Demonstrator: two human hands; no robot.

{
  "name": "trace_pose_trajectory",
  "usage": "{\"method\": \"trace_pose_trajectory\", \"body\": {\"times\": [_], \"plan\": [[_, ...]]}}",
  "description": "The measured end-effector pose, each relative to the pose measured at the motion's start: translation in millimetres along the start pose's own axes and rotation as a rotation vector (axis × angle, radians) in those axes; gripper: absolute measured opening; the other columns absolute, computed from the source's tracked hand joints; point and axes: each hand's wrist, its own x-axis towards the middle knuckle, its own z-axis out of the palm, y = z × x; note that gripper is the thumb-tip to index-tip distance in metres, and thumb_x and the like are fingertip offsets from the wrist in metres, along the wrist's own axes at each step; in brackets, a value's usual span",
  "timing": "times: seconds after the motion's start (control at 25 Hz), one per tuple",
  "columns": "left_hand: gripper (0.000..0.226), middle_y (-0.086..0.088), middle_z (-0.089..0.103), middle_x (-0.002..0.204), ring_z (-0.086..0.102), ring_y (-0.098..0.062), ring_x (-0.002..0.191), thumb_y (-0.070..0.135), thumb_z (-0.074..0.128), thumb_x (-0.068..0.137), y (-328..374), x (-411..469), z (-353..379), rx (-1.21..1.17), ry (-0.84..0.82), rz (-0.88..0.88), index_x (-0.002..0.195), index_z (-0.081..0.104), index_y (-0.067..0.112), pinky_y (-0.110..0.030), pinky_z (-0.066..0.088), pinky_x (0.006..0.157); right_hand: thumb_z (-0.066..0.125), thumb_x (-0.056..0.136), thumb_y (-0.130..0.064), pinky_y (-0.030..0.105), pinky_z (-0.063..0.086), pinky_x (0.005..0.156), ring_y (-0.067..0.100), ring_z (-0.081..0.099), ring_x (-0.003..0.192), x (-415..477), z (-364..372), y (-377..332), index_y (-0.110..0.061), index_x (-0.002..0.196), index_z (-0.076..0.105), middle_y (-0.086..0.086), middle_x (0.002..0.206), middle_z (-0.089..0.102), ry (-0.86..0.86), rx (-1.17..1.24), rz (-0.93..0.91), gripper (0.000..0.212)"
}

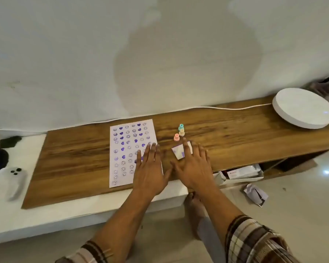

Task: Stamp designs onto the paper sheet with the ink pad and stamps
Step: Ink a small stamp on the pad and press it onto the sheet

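A white paper sheet (125, 149) lies on the wooden board (74, 162), covered with purple smiley and heart prints. My left hand (149, 168) rests flat, fingers spread, on the sheet's lower right part and holds nothing. My right hand (193, 166) is spread flat over the board, its fingers partly covering the white ink pad (178, 151) with purple marks. Three small stamps stand upright just beyond it: a pink stamp (176, 137), a cream stamp (181, 132) and a teal stamp (181, 127).
A round white disc (303, 112) with a white cable (217, 107) sits at the board's far right. A phone (15, 180) and dark items lie on the white surface to the left. An open box (241, 173) and crumpled paper (254, 194) lie on the floor.
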Motion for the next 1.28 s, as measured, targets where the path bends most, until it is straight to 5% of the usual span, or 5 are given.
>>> {"method": "trace_pose_trajectory", "body": {"times": [0.2,0.36,0.6,0.84,1.28], "plan": [[0.087,-0.008,0.032,0.168,0.022,-0.026,0.158,0.054,0.056,0.085,-0.4,48.5,59.5,-0.167,-0.091,-0.082,0.158,0.031,0.015,-0.046,0.002,0.131,0.042,0.091,-0.081,0.057,0.030,0.124,0.038,0.035,0.150,39.9,57.3,20.6,-0.024,0.163,0.012,0.015,0.166,0.036,0.075,0.123,0.149,0.097],[0.071,-0.010,0.044,0.158,0.037,-0.031,0.144,0.038,0.054,0.080,10.6,59.6,76.5,-0.396,0.036,-0.127,0.145,0.052,0.011,-0.054,0.026,0.125,0.055,0.083,-0.082,0.052,0.038,0.117,0.035,0.038,0.147,60.6,65.7,22.4,-0.024,0.162,0.011,0.012,0.163,0.040,0.117,0.173,0.199,0.108],[0.059,-0.005,0.050,0.153,0.043,-0.031,0.144,0.029,0.052,0.083,7.2,81.4,74.1,-0.373,0.014,-0.079,0.142,0.058,0.026,-0.051,0.012,0.129,0.076,0.081,-0.066,0.044,0.039,0.117,0.032,0.039,0.147,71.2,67.7,26.0,-0.021,0.163,0.010,0.009,0.163,0.041,0.102,0.196,0.227,0.115],[0.059,0.003,0.042,0.157,0.039,-0.023,0.144,0.036,0.061,0.086,-1.3,78.8,85.7,-0.420,0.025,-0.074,0.144,0.050,0.035,-0.045,0.047,0.111,0.076,0.081,-0.065,0.044,0.038,0.118,0.032,0.040,0.147,74.6,68.5,24.6,-0.023,0.164,0.002,0.009,0.163,0.042,0.105,0.235,0.254,0.120],[0.083,0.004,0.045,0.157,0.037,-0.023,0.146,0.068,0.071,0.074,-16.8,77.8,73.8,-0.313,-0.015,-0.012,0.145,0.051,0.030,-0.048,0.040,0.118,0.077,0.082,-0.063,0.049,0.044,0.112,0.034,0.043,0.144,77.2,44.5,52.2,-0.023,0.163,0.007,0.012,0.161,0.042,0.249,0.278,0.318,0.114]]}}
